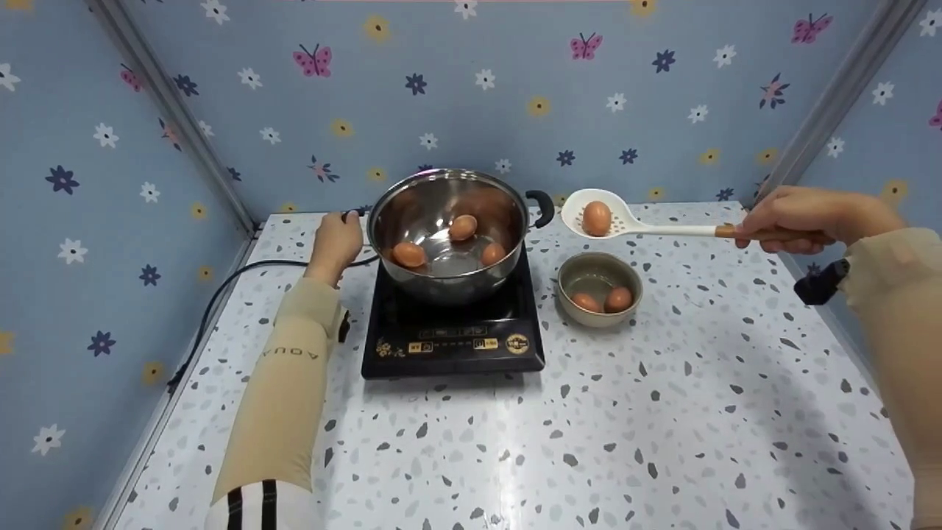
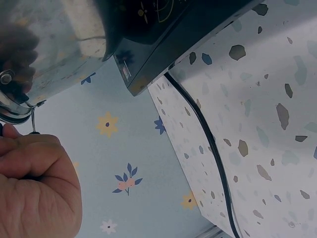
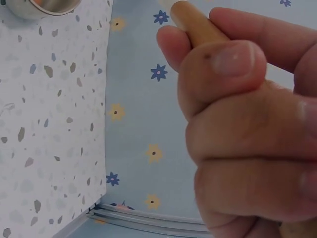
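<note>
Flowered blue walls (image 1: 478, 125) stand round a speckled white desk (image 1: 647, 434). The right hand (image 1: 798, 217) grips the wooden handle (image 1: 725, 231) of a white slotted spoon (image 1: 673, 230), raised near the desk's back edge. One brown egg (image 1: 597, 218) sits loose in its scoop. Closer to the front edge is a small bowl (image 1: 595, 319) with two eggs (image 1: 586, 302) (image 1: 619, 299) inside. Left of it a steel pot (image 1: 456, 291) stands on a black cooker (image 1: 452, 362), nearer the desk's back edge than its front. The left hand (image 1: 337, 239) is curled at the pot's left side and seems to grip the handle there, though fingers hide most of it.

Should the right wrist twist or dip, the egg could roll over the shallow lip and crack on the desk or bowl. A tug from the left could drag the pot across the cooker.

Six eggs show: three in the pot, one on the spoon, two in the bowl. One spoon, one pot, one bowl and one cooker.
</note>
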The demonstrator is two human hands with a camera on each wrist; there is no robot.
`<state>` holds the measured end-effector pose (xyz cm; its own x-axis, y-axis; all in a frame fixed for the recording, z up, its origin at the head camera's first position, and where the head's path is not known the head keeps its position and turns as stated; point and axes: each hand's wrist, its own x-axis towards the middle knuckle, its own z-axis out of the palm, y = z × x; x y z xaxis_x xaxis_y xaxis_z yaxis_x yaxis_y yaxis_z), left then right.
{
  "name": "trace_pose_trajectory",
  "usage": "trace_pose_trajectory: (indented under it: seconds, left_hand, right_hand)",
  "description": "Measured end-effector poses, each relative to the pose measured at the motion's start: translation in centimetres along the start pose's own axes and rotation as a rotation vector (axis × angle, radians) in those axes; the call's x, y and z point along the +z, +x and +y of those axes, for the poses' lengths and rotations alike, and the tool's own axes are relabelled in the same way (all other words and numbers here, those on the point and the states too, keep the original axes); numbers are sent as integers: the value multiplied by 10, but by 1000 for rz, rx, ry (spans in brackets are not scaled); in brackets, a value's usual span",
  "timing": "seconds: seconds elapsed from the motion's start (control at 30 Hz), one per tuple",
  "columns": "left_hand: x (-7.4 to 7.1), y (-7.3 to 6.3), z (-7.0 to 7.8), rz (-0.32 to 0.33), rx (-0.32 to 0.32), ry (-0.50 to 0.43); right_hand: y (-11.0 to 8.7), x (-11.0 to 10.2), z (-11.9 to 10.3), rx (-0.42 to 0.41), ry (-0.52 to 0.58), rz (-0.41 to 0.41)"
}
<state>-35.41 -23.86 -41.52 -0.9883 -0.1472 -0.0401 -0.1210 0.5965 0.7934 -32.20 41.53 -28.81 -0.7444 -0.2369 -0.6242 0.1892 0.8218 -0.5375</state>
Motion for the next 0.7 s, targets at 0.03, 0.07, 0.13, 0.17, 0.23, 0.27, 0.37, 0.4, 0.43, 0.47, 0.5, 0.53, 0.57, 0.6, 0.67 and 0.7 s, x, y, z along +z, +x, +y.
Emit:
trace_pose_trajectory:
  seconds: [0.03,0.07,0.13,0.17,0.23,0.27,0.37,0.4,0.43,0.47,0.5,0.53,0.57,0.6,0.67,0.7]
  left_hand:
    - [0,0,0,3,0,0]
    - [0,-1,0,5,1,-1]
    - [0,-1,0,10,0,-3]
    - [0,-1,0,14,2,-3]
    - [0,0,-1,13,4,-3]
    - [0,0,-1,9,5,-4]
    - [0,0,-1,2,12,-5]
    - [0,0,0,1,13,-3]
    - [0,-1,-1,1,14,-4]
    - [0,0,-1,4,16,-3]
    - [0,0,-1,6,15,-3]
    - [1,0,-1,9,10,-4]
    - [1,1,-1,20,14,1]
    - [1,1,-2,26,18,4]
    - [2,2,-2,34,21,10]
    - [2,3,-2,38,24,13]
  right_hand:
    - [1,1,2,-1,3,-5]
    - [3,2,3,-4,3,-8]
    - [6,4,6,-2,7,-13]
    - [8,5,7,2,7,-15]
    - [11,8,11,9,5,-22]
    - [13,9,13,16,4,-25]
    - [18,13,18,33,16,-36]
    - [19,14,20,34,21,-40]
    - [20,15,21,32,23,-44]
    - [21,16,23,33,26,-44]
    - [22,17,24,26,24,-49]
    - [23,18,25,20,21,-54]
    - [25,20,27,19,22,-58]
    - [25,21,28,13,19,-62]
    - [27,23,31,18,27,-70]
    - [28,24,32,22,30,-75]
